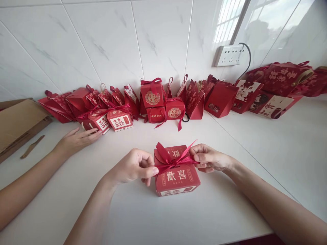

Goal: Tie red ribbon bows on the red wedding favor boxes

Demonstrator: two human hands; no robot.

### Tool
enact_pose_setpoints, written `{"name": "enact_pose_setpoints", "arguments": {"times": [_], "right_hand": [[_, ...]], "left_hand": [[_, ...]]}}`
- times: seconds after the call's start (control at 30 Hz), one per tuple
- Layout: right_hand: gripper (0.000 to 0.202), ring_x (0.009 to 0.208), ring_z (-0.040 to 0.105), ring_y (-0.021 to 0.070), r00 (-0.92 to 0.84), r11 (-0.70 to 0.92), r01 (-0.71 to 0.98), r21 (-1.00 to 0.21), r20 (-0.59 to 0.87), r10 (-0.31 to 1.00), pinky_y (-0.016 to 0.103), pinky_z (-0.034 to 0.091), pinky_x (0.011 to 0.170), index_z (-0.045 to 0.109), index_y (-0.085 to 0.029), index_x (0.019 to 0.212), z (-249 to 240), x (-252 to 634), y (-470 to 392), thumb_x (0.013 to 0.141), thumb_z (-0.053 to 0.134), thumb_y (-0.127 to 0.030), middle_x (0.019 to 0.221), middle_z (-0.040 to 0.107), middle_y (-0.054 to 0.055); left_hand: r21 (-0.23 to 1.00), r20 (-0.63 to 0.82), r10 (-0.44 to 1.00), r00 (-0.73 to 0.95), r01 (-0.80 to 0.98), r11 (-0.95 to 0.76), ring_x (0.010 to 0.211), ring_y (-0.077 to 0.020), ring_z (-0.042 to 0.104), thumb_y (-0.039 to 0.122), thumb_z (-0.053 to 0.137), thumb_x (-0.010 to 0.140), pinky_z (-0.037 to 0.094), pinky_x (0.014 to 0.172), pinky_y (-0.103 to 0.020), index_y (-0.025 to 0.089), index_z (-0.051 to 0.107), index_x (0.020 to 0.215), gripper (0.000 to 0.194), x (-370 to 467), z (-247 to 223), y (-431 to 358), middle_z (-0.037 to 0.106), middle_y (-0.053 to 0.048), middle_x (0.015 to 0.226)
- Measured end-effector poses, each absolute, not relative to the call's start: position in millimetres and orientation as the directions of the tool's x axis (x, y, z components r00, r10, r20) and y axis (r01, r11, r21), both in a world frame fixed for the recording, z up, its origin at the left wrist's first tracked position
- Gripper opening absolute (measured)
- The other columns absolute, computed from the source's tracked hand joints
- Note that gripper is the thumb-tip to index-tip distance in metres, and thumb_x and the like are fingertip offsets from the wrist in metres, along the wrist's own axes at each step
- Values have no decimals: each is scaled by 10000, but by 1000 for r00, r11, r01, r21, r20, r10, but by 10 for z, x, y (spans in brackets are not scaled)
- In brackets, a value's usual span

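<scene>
A red gift box [176,185] with pale lettering stands in front of me on the white table. Across its top runs a dark red ribbon [175,164], tied in a bow at the middle. My left hand [135,166] pinches the ribbon at the box's left side between thumb and fingers. On the other side, my right hand [208,158] grips the ribbon's right part, close to the box's edge. Both hands pull the ribbon out nearly level. The fingertips of my right hand are partly hidden behind the ribbon and thumb.
Another person's hand [81,137] reaches in from the left and touches a small red box [95,119]. Several red gift boxes [153,95] line the tiled wall. A cardboard box [19,126] and a brown strip [32,147] lie at left. A power strip [228,55] hangs at right.
</scene>
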State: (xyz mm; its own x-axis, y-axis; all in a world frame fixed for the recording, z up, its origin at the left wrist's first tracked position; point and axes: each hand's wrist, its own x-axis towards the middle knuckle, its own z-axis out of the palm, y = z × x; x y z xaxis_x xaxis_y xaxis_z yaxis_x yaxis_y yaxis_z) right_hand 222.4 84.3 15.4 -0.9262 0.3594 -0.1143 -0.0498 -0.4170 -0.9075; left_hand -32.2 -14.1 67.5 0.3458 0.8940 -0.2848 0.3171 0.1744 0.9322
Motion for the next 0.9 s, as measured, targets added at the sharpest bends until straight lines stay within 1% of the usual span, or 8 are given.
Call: {"name": "enact_pose_setpoints", "arguments": {"times": [0.23,0.37,0.5,0.57,0.67,0.77,0.83,0.9], "right_hand": [[422,363,253,17,-920,-369,-56,-928,-95,380,119,248,286,409,-175,573,190,2285,858,722,749,-376,451,358,-101],[437,474,380,77,-774,-253,-221,-942,11,634,145,288,309,516,-172,639,265,2333,924,729,675,-570,549,444,-42],[420,806,553,164,-638,-146,-234,-961,38,769,261,496,604,633,-172,832,314,2284,923,793,582,-587,830,584,44],[467,957,571,213,-680,-176,-204,-963,10,734,344,490,794,657,-170,895,316,2242,890,792,564,-616,970,624,80],[554,970,610,236,-732,-253,-135,-958,-76,678,394,449,883,662,-175,977,304,2214,846,792,514,-676,1070,659,95],[608,663,638,191,-718,-238,-65,-969,-120,686,400,474,830,664,-151,920,294,2234,844,801,459,-711,644,673,37],[568,401,492,123,-659,-182,-30,-983,-118,743,377,502,737,651,-144,819,294,2250,856,822,463,-681,383,482,-52],[498,332,371,82,-577,-129,-4,-992,-103,810,321,492,619,628,-147,771,301,2252,863,833,507,-626,359,389,-88]], "left_hand": [[939,-268,897,352,305,161,437,-77,504,306,636,725,356,473,-188,176,463,582,259,-334,649,-115,581,26,462],[976,-172,948,267,175,127,456,-88,501,420,650,710,391,478,-207,189,424,634,332,-290,632,-96,496,58,504],[981,-105,961,255,183,59,638,-111,536,389,748,638,418,528,-199,218,436,826,402,-253,656,-151,511,47,748],[964,-84,965,249,266,16,851,-169,574,306,787,603,463,636,-218,247,467,1006,518,-253,675,-191,555,0,961],[937,-95,972,213,349,16,1030,-265,571,276,765,639,492,714,-273,289,412,1272,724,-272,679,-204,563,-63,1136],[914,-11,999,48,407,-9,1026,-263,586,317,674,728,499,719,-297,271,428,1288,613,-292,637,-138,553,-76,1186],[871,186,963,-194,486,-71,1095,-253,555,318,623,752,473,871,-358,236,482,1203,480,-298,601,-77,538,-83,1222],[836,344,860,-376,540,-99,1184,-247,502,324,596,761,387,1013,-404,219,524,1103,365,-298,588,-36,549,-83,1226]]}}
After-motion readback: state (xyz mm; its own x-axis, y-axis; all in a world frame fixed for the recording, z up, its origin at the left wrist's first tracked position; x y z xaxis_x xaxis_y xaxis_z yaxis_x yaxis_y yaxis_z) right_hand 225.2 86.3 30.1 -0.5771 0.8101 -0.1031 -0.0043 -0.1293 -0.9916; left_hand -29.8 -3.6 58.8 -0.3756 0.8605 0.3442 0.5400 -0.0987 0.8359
